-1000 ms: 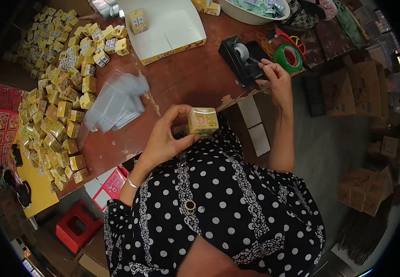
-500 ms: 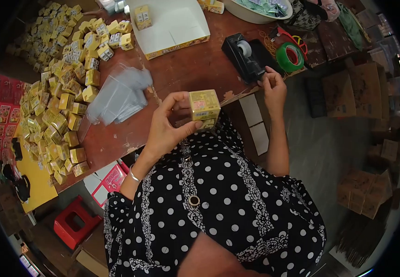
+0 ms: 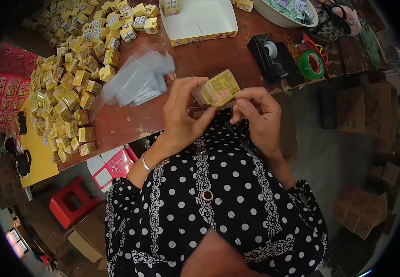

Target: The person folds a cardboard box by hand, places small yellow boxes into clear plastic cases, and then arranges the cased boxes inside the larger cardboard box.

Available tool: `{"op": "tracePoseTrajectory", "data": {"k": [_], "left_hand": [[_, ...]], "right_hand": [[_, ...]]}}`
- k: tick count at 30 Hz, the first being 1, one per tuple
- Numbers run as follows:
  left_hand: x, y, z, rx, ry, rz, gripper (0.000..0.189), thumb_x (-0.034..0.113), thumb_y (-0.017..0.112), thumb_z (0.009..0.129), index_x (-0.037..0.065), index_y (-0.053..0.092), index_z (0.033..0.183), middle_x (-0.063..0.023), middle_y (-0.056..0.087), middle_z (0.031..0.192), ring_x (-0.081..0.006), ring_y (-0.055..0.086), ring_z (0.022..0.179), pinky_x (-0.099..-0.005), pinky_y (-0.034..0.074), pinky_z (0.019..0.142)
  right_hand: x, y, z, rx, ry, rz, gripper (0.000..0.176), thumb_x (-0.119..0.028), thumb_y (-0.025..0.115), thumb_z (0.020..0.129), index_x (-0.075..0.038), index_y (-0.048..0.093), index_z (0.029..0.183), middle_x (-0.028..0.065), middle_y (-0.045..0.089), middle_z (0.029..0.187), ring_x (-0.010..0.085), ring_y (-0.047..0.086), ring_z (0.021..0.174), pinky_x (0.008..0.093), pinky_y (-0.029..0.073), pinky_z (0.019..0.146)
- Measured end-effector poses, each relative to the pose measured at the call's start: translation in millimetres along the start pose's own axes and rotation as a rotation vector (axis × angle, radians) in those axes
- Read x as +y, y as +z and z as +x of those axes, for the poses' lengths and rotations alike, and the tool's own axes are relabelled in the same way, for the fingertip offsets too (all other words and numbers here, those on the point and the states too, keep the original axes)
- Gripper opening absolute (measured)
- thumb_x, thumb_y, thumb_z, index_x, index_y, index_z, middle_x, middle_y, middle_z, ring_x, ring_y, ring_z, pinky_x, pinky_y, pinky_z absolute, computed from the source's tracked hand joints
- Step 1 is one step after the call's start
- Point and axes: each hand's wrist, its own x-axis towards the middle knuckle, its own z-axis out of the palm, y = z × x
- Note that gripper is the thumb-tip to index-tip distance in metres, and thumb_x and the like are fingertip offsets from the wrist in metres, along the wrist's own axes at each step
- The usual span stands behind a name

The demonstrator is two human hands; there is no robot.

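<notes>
My left hand [image 3: 181,115] grips a small yellow printed box [image 3: 224,87] by its sides, tilted above the table's front edge. The box seems to sit in a clear wrapper. Close against its right corner, my right hand [image 3: 262,115] is closed in a pinch; whatever is between those fingertips is too small to make out. A black tape dispenser [image 3: 263,57] with a white roll stands beyond the right hand. Flat clear plastic bags [image 3: 137,81] lie on the table past my left hand. Many similar yellow boxes [image 3: 66,99] are heaped to the left.
An open white carton [image 3: 200,21] sits at the back with yellow boxes in its corner. A roll of green tape [image 3: 308,64] and a basin [image 3: 274,19] of green packets are at right. A red stool [image 3: 70,203] stands lower left, cardboard boxes [image 3: 366,111] lower right.
My right hand has left the tape dispenser and come over to the yellow box. My left hand has turned and tilted the box. The view has shifted slightly.
</notes>
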Motion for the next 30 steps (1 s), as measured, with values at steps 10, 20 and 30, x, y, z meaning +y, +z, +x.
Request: {"op": "tracePoseTrajectory", "data": {"k": [10, 20, 30], "left_hand": [[-5.7, 5.3, -5.8, 0.021, -0.026, -0.056, 0.058, -0.001, 0.085, 0.072, 0.002, 0.060, 0.123, -0.0143, 0.063, 0.114, -0.0284, 0.068, 0.098, -0.0342, 0.057, 0.082], [6.7, 4.4, -6.5, -0.138, -0.559, -0.483, 0.059, 0.005, 0.086, 0.079, 0.000, 0.053, 0.128, -0.0084, 0.067, 0.109, -0.0144, 0.067, 0.098, -0.0302, 0.059, 0.084], [2.8, 5.0, -5.4, -0.129, -0.595, -0.564, 0.056, 0.007, 0.086, 0.080, 0.000, 0.053, 0.125, -0.0072, 0.066, 0.106, -0.0126, 0.066, 0.095, -0.0290, 0.057, 0.083]], "right_hand": [[2.4, 4.3, 6.8, 0.051, 0.017, -0.204, 0.017, -0.003, 0.067, 0.098, 0.002, 0.064, 0.114, 0.0069, 0.067, 0.094, 0.0110, 0.064, 0.078, 0.0249, 0.056, 0.072], [21.2, -20.5, 38.7, -0.134, -0.897, -0.877, 0.033, -0.002, 0.079, 0.082, -0.005, 0.067, 0.113, 0.0161, 0.062, 0.124, 0.0362, 0.062, 0.112, 0.0426, 0.053, 0.095], [22.0, -18.9, 44.1, -0.100, -0.813, -0.760, 0.025, -0.001, 0.078, 0.082, -0.004, 0.068, 0.105, 0.0172, 0.065, 0.127, 0.0368, 0.062, 0.118, 0.0439, 0.052, 0.099]]}}
